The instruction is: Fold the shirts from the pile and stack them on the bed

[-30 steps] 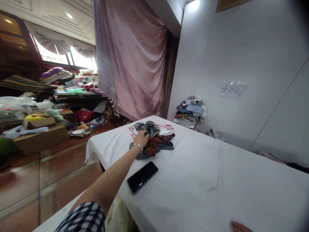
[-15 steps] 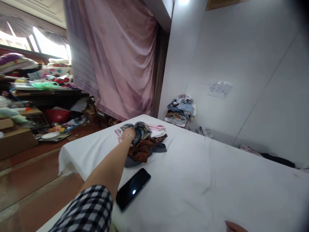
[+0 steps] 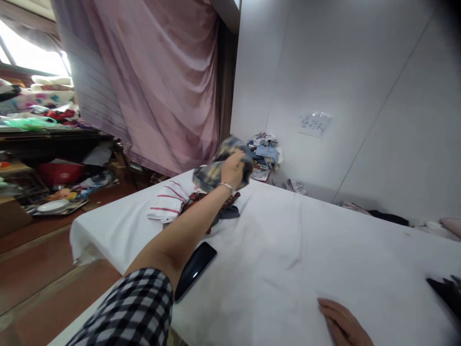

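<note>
above the far end of the white-covered table, the left hand grips a bunched grey patterned garment lifted over the clothes pile, while the right hand rests flat, open, much nearer.

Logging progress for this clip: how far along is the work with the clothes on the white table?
Early stage. Nothing on the white table looks sorted or laid out. In hand: the left hand holds a grey-blue plaid garment bunched in the air. Left: the striped shirt and the dark and rust pieces lie in a heap beside the phone. The right hand rests flat on the table.
</note>
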`<action>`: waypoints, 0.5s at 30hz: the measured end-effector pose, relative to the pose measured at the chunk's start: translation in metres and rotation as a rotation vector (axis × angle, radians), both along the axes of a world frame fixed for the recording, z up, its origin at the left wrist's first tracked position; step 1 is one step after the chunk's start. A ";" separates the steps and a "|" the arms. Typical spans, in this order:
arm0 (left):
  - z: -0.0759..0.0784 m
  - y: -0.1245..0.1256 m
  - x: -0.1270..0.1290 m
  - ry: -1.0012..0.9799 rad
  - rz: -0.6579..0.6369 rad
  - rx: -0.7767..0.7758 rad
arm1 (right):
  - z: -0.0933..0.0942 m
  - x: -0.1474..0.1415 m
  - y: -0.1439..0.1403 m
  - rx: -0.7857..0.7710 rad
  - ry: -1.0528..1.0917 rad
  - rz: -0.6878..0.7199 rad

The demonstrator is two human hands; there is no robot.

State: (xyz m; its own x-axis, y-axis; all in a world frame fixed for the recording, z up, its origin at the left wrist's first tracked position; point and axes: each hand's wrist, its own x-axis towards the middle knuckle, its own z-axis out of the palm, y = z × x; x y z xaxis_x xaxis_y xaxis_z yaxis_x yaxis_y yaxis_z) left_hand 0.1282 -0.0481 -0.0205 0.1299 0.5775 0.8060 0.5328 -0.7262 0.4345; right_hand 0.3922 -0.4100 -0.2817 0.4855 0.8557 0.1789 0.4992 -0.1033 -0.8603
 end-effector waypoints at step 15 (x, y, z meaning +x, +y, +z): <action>-0.202 -0.241 0.105 0.868 -0.730 -0.249 | 0.036 0.012 -0.005 0.400 0.938 -0.230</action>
